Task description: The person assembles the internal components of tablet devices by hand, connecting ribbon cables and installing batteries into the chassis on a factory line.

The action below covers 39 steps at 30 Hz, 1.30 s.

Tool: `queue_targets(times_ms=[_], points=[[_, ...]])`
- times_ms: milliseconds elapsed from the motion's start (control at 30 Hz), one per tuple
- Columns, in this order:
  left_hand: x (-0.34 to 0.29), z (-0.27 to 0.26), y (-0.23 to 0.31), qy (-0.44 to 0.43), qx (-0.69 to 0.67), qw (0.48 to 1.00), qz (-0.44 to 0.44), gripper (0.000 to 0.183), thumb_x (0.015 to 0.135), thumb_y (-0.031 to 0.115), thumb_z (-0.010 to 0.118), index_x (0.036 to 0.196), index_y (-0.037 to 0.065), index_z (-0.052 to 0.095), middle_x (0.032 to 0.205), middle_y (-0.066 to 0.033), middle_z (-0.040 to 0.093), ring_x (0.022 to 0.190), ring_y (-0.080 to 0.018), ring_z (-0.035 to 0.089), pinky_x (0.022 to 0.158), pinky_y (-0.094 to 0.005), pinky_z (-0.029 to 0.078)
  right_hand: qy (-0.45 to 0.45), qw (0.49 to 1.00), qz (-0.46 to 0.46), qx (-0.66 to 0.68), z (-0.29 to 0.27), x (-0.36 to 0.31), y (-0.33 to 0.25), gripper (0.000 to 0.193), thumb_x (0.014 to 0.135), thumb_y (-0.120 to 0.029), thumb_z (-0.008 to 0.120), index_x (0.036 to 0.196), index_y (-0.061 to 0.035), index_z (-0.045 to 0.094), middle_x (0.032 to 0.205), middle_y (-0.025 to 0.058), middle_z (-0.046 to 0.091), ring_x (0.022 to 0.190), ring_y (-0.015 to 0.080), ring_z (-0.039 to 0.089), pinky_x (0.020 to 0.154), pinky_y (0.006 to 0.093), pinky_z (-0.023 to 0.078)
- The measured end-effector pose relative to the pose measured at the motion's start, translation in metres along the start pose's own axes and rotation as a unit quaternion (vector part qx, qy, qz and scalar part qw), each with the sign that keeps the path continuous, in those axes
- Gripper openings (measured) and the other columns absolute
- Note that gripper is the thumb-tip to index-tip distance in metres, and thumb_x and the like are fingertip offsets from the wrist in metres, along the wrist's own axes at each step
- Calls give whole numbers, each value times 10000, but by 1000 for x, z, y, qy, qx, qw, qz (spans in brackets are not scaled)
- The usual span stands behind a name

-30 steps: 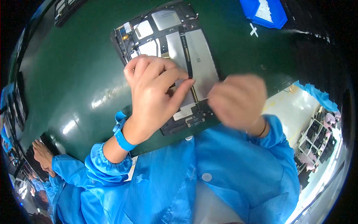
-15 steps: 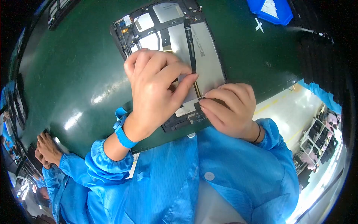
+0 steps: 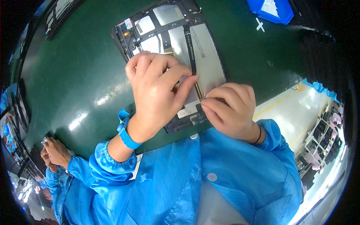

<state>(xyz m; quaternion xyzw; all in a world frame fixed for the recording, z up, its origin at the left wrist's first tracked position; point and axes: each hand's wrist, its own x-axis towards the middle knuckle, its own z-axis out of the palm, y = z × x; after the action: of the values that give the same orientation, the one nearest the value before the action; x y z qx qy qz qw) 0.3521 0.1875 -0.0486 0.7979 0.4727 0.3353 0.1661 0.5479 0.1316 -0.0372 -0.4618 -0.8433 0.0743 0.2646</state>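
Note:
An opened tablet point(image 3: 212, 63) with silver panels and a black frame lies tilted on the green tabletop. Down its middle runs a black flex cable point(image 3: 189, 45) whose lower part is gold-coloured. My left hand point(image 3: 155, 88), with a blue strap point(image 3: 129, 138) at the wrist, pinches the cable between thumb and forefinger about halfway along. Lower down, the fingertips of my right hand point(image 3: 230, 108) are pressed together at the cable's bottom end, near the connector area. The fingers hide the exact contact there. A small circuit board point(image 3: 197, 119) shows at the tablet's lower edge.
A blue bin point(image 3: 272, 11) with white pieces stands at the far right, beside a white cross-shaped piece point(image 3: 260, 24). Another dark-framed device point(image 3: 60, 17) lies at the far left. At the left, a co-worker's hands point(image 3: 54, 152) rest near the table edge point(image 3: 275, 99).
Both my hands keep nearly the same place on the cable. The view has shifted slightly. The co-worker's hands at the left have changed position a little.

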Motion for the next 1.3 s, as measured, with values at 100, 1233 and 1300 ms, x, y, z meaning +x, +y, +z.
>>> queue_targets(times_ms=[100, 1233, 1300], points=[[1, 0, 0, -4, 15, 1000, 10, 163, 677, 193, 820, 744, 144, 679, 829, 23, 611, 881, -217, 538, 909, -399, 334, 3, 1000, 1, 1, 0, 0, 1, 169, 683, -189, 734, 829, -169, 652, 909, -43, 612, 866, 168, 579, 739, 340, 391], [0, 3, 5, -20, 1, 998, -55, 393, 641, 161, 817, 999, 137, 658, 807, 13, 559, 874, -237, 528, 1037, -462, 319, -133, 989, -37, -43, -22, -8, -12, 334, 822, -326, 635, 1055, -87, 622, 1219, 46, 640, 1304, 288, 492, 997, 409, 375], [0, 7, 5, -13, 6, 999, -52, 471, 643, 149, 811, 1074, 119, 623, 816, 6, 554, 876, -239, 525, 1045, -468, 311, -195, 980, -20, -43, -27, -5, -14, 507, 855, -399, 585, 1186, -17, 561, 1291, 91, 606, 1379, 327, 407, 1092, 460, 296]])
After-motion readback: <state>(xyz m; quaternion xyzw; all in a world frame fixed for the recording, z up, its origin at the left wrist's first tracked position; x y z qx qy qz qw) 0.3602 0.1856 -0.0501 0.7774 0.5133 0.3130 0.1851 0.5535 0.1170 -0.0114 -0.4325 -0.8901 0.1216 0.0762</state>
